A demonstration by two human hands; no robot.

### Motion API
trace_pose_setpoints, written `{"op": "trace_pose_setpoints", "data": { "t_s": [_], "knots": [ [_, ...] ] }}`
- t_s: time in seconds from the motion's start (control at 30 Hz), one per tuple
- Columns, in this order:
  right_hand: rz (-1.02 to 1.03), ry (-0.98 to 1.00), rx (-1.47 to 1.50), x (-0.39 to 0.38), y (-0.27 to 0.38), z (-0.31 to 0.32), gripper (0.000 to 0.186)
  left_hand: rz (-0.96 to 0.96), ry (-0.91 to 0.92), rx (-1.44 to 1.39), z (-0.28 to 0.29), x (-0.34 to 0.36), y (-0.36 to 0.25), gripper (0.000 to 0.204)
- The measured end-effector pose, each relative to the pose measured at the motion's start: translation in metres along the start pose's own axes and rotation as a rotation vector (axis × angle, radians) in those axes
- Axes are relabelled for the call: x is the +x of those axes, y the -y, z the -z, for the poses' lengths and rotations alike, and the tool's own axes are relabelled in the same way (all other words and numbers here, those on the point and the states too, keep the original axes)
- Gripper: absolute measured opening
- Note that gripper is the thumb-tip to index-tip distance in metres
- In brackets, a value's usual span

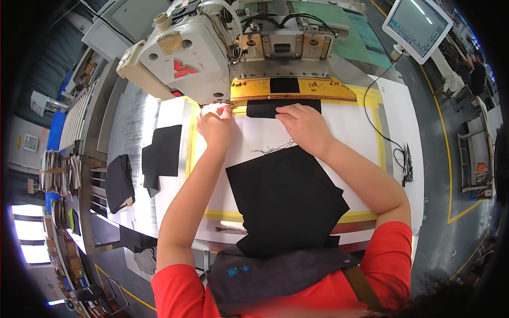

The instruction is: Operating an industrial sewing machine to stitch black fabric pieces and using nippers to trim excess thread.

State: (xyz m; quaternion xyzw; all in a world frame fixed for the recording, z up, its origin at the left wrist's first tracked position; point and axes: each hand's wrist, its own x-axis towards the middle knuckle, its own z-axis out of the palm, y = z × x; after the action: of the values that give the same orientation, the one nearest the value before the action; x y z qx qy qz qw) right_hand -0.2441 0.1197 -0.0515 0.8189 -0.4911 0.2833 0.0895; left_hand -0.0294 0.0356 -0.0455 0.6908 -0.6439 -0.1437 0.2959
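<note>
My left hand (pixel 216 123) is at the head of a white sewing machine (pixel 183 66), its fingers closed together close under the needle area. Whatever they pinch is too small or hidden to make out. To its right, a folded black fabric piece (pixel 260 108) lies along the front of a yellow clamp plate (pixel 323 89). My right hand (pixel 306 127) rests on that piece, fingers stretched over it and fingertips touching the cloth. A larger black fabric panel (pixel 286 193) spreads over the white worktable (pixel 366 185) between my forearms, reaching down to my dark apron.
Black fabric pieces (pixel 163 153) and a dark folded stack (pixel 120 183) lie on the left. Loose threads (pixel 273 148) sit above the large panel. Thread snips (pixel 407 167) and a cable are at the right edge. A touchscreen (pixel 417 26) stands at upper right.
</note>
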Motion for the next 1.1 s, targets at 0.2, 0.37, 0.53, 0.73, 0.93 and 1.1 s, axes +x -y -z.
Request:
{"op": "trace_pose_setpoints", "data": {
  "t_s": [0.2,0.37,0.53,0.73,0.93,1.1],
  "knots": [
    [0.001,-0.003,0.032,0.003,0.004,0.002,0.022,0.109,0.112,-0.535,0.012,0.011,0.038,0.019],
    [0.0,0.003,0.037,0.001,0.002,0.004,0.025,0.214,0.038,-1.021,0.074,0.002,0.055,0.023],
    [-0.037,0.032,0.029,-0.002,0.002,0.007,0.023,0.006,-0.19,-1.158,0.162,0.012,0.091,0.014],
    [-0.072,0.009,0.018,0.004,0.009,0.009,0.022,-0.197,-0.159,-1.132,0.27,0.027,0.205,0.007],
    [-0.071,-0.015,0.036,0.009,0.005,0.006,0.021,0.07,-0.013,-0.494,0.277,0.01,0.232,0.007],
    [-0.085,0.013,0.05,0.015,-0.001,0.002,0.02,-0.123,-0.271,0.54,0.24,-0.005,0.187,0.038]
  ]
}}
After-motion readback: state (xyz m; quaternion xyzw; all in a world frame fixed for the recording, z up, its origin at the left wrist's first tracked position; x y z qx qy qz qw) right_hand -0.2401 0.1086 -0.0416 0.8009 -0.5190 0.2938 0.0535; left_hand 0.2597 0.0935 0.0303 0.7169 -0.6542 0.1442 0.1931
